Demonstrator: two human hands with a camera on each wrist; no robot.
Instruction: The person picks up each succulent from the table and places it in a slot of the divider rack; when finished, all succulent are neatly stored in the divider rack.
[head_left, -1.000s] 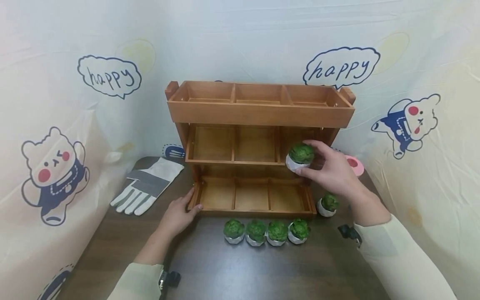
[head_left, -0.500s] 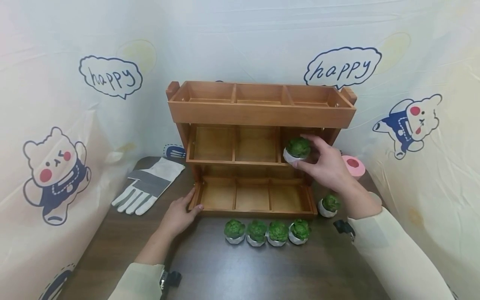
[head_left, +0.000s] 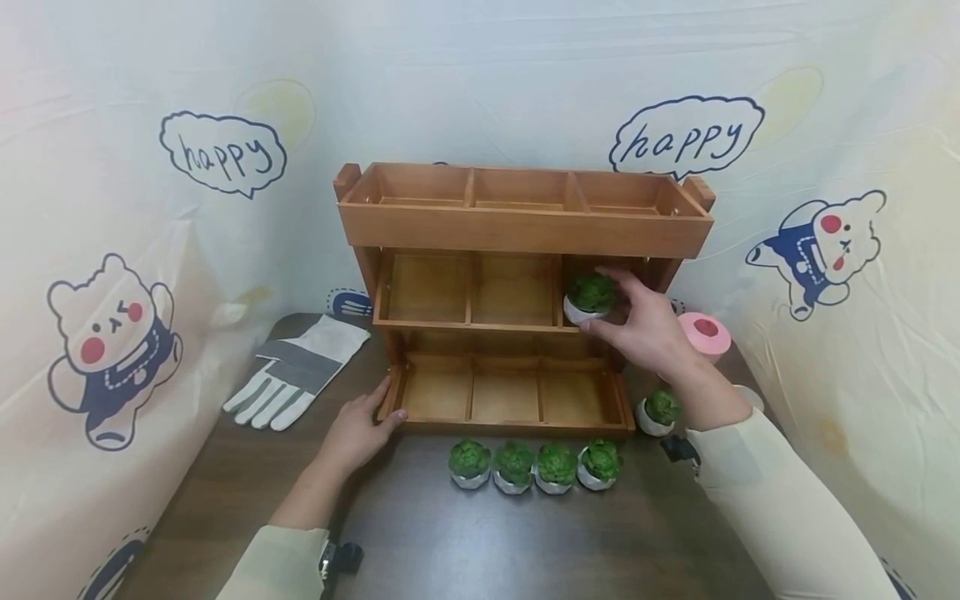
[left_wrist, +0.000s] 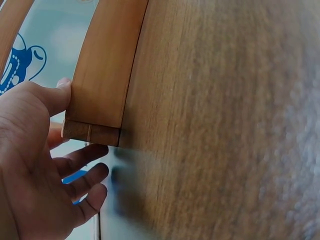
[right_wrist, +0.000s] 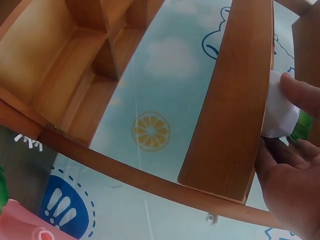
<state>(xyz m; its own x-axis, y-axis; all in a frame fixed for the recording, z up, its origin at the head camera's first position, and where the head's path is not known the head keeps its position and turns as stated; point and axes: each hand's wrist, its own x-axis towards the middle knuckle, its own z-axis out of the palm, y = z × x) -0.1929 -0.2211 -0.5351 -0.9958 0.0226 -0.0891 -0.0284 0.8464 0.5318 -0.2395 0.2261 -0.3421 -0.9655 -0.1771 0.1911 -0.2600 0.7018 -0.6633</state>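
Observation:
A three-tier wooden shelf (head_left: 525, 232) with divided trays stands at the back of the table. My right hand (head_left: 651, 329) holds a small potted succulent (head_left: 588, 298) at the right compartment of the middle tier. In the right wrist view, the white pot (right_wrist: 278, 111) is between thumb and fingers, behind the tier's front board (right_wrist: 230, 105); its underside is hidden. My left hand (head_left: 358, 429) grips the bottom tier's left corner, thumb on the rim. The left wrist view shows the fingers around the end of that tier (left_wrist: 102, 75).
Several potted succulents (head_left: 555, 465) line up in front of the shelf. Another succulent (head_left: 660, 410) stands by its lower right corner. A grey and white work glove (head_left: 300, 371) lies at left. A pink round object (head_left: 705, 335) sits behind my right wrist.
My right hand has moved left and slightly forward, carrying the potted succulent into the middle tier's right compartment. The left hand stays on the shelf corner.

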